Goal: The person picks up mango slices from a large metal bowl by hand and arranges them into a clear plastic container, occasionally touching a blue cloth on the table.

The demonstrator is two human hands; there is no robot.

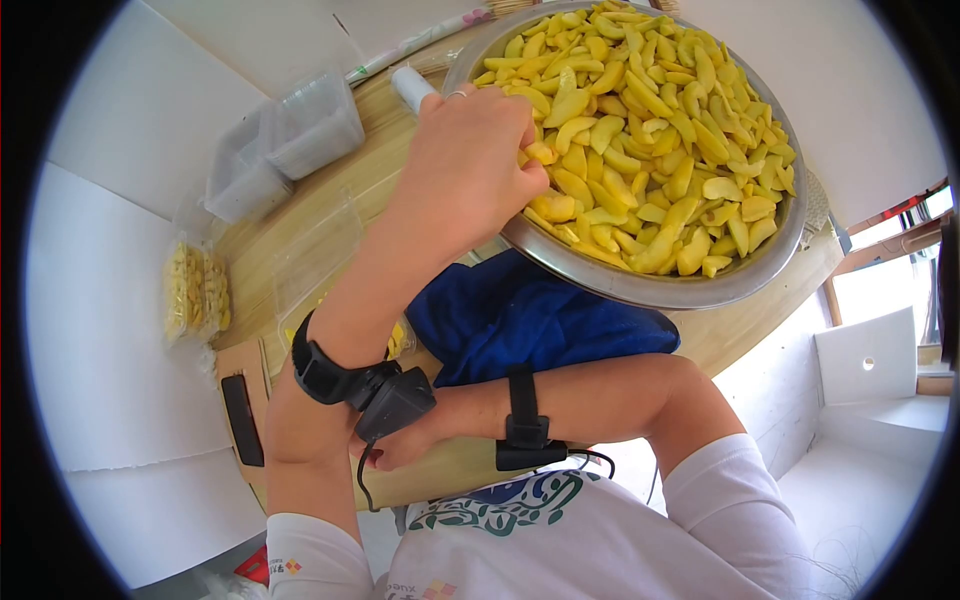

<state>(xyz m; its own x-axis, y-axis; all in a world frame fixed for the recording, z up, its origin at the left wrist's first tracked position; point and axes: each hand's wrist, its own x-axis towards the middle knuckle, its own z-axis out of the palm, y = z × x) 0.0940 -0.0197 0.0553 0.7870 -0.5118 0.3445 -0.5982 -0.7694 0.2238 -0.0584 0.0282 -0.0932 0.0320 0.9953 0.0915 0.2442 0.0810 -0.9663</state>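
A large metal bowl (pixel 640 285) heaped with yellow fruit slices (pixel 650 130) stands on a round wooden table (pixel 740 320). My left hand (pixel 465 165) reaches into the bowl's near-left side, fingers pinched on slices at the rim; it wears a ring and a black wrist strap with a small device. My right hand (pixel 395 452) lies at the table's near edge under the left forearm, mostly hidden, with a black strap on that forearm too. Whether it holds anything is not visible.
A blue cloth (pixel 520 315) lies under the bowl's near edge. Clear plastic tubs (pixel 285 140) sit at the far left, a packed bag of yellow slices (pixel 195 290) beside them, a clear tray (pixel 310 255) under my arm, and a black phone (pixel 243 420) on cardboard.
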